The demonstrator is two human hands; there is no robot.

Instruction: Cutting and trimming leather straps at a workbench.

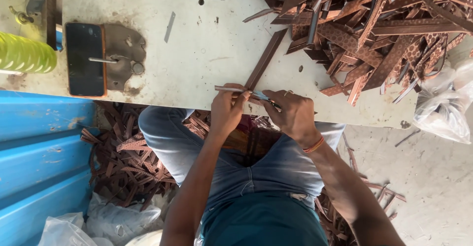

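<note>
A long brown leather strip [266, 58] lies diagonally on the white worktable [207, 44], its near end at the table's front edge. My left hand [227, 112] pinches that near end together with a thin pale stick [227, 88] that points left. My right hand [291, 114] is closed around a small light-blue tool [261, 95], whose tip meets the strip's end beside my left fingers. An orange band circles my right wrist.
A big heap of brown patterned strips [374, 34] covers the table's right part. A dark phone [84, 58] lies at the left by a green ribbed spool [24, 53]. More strips [128, 162] litter the floor, near plastic bags [443, 103] and a blue panel [39, 147].
</note>
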